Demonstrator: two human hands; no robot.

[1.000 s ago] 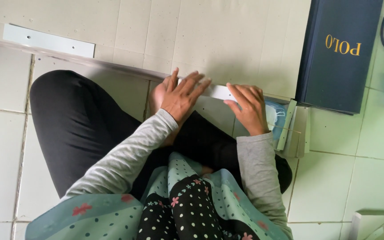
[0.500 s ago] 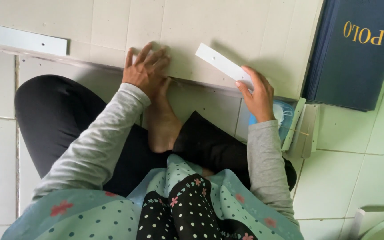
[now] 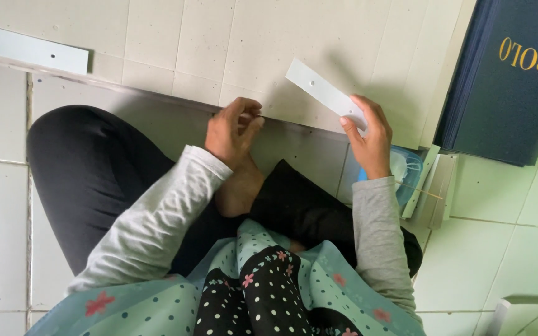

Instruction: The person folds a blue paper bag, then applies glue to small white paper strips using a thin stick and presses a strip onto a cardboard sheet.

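While seated, right hand [image 3: 368,134] pinching pale strip [image 3: 324,94], left hand [image 3: 233,127] curled

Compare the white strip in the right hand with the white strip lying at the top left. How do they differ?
The held strip is lifted off the board and tilted diagonally, pinched at one end by the right hand; the far strip lies flat, nearly level, untouched. The held strip shows one small hole, the far strip two. The left hand holds neither. Both are flat pale rectangles with holes.
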